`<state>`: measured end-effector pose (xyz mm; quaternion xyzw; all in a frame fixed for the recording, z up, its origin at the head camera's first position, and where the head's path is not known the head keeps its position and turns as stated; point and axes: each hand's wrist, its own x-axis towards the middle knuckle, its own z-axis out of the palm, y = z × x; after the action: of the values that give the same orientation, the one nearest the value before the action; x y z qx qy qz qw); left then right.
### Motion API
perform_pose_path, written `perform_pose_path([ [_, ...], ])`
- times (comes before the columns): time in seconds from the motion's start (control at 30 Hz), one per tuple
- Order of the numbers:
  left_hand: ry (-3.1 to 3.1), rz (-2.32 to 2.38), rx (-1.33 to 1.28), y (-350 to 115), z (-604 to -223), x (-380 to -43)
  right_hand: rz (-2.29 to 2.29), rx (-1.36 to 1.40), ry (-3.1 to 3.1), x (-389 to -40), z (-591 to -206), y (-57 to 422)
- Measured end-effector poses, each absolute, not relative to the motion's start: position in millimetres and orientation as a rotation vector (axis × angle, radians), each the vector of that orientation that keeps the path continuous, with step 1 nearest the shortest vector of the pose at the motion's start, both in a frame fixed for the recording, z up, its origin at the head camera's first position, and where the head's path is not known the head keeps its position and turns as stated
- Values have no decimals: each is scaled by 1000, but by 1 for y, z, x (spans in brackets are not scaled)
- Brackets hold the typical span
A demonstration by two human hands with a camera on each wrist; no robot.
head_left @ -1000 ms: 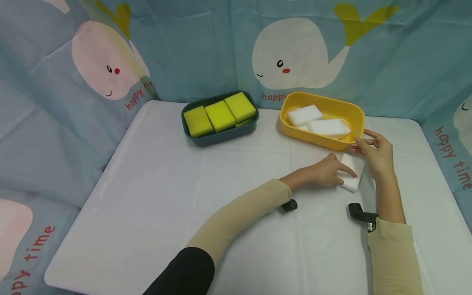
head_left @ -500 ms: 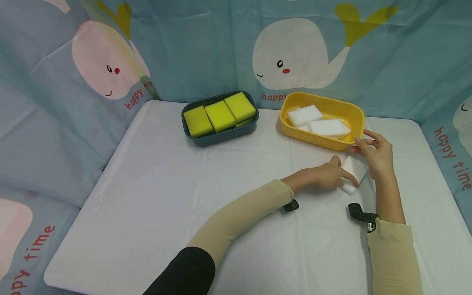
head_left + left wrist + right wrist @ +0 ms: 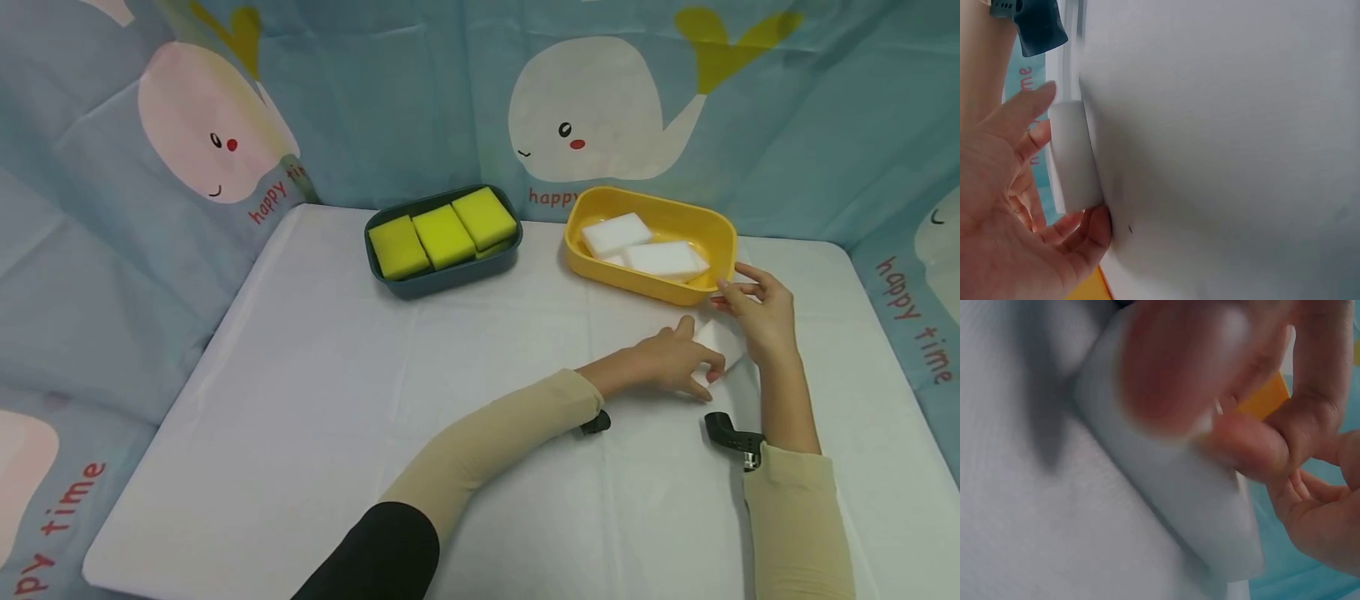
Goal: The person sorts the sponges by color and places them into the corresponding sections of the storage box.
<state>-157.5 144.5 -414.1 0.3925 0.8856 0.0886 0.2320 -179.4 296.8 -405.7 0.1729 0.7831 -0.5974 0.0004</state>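
Note:
A white sponge lies turned at an angle on the table, below the yellow tray. My left hand curls round it; in the left wrist view the fingers meet one end of the sponge, and the thumb stretches past the other. My right hand holds the near right corner of the yellow tray, thumb at the rim. In the right wrist view a blurred thumb hides part of the sponge, and the exact contact at the tray cannot be made out. Several white sponges lie in this tray.
To the left at the back, a dark green tray holds several yellow sponges. A white cloth covers the table. A blue curtain with printed whales stands behind and along the sides.
The white sponge has turned on the table, its far end swinging right. My left index finger has curled in, and the thumb has spread toward me. The right hand stays at the tray corner.

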Motion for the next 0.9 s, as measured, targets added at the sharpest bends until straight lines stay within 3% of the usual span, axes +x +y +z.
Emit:
perform_pose_path([
  [0.33, 2442, 336, 1139, 126, -420, -160, -1840, 517, 2512, -179, -405, 295],
  [0.6, 2427, 487, 987, 110, -414, -163, -1843, 544, 2495, -178, -406, 296],
  [0.9, 2452, 391, 1072, 86, -412, -172, -1760, 550, 2539, -178, -406, 295],
])
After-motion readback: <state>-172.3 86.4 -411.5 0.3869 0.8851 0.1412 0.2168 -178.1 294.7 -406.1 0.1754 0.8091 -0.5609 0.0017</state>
